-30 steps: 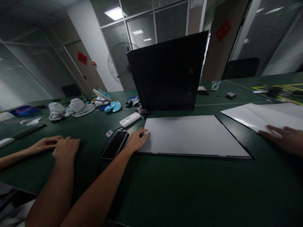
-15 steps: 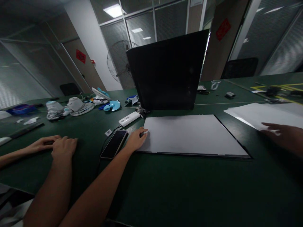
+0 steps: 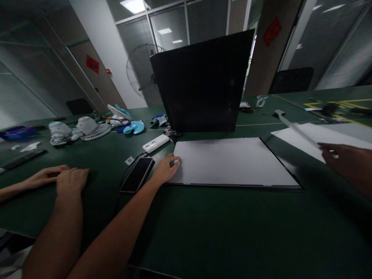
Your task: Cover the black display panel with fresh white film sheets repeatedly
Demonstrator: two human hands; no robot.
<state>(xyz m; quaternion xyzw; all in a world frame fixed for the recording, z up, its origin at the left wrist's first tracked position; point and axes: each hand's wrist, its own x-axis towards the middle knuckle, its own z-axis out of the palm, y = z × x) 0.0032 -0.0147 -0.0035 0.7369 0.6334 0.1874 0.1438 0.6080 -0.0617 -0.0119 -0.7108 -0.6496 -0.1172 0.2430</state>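
Note:
My left hand (image 3: 166, 169) is at the left edge of a flat white panel (image 3: 232, 162) with a thin dark frame, lying on the green table. Its thumb and fingers are bent together on that edge; the exact grip is partly hidden. At the far right my right hand (image 3: 345, 164) pinches a thin white sheet (image 3: 302, 133), raised and seen nearly edge-on. Below it lies a stack of white sheets (image 3: 345, 133). Behind the panel a large black screen-like board (image 3: 203, 83) stands upright, leaning slightly.
Left of my arm lie a phone (image 3: 137, 174) and a white power strip (image 3: 156, 143). A co-worker's two hands (image 3: 62, 176) rest together on the table at left. Fan parts (image 3: 93, 130) and blue blades (image 3: 134, 127) sit behind. A clear cup (image 3: 261, 101) stands at back right.
My right hand has lifted a white sheet's edge up off the stack. My left hand stays at the panel's left edge. The whole view has shifted slightly.

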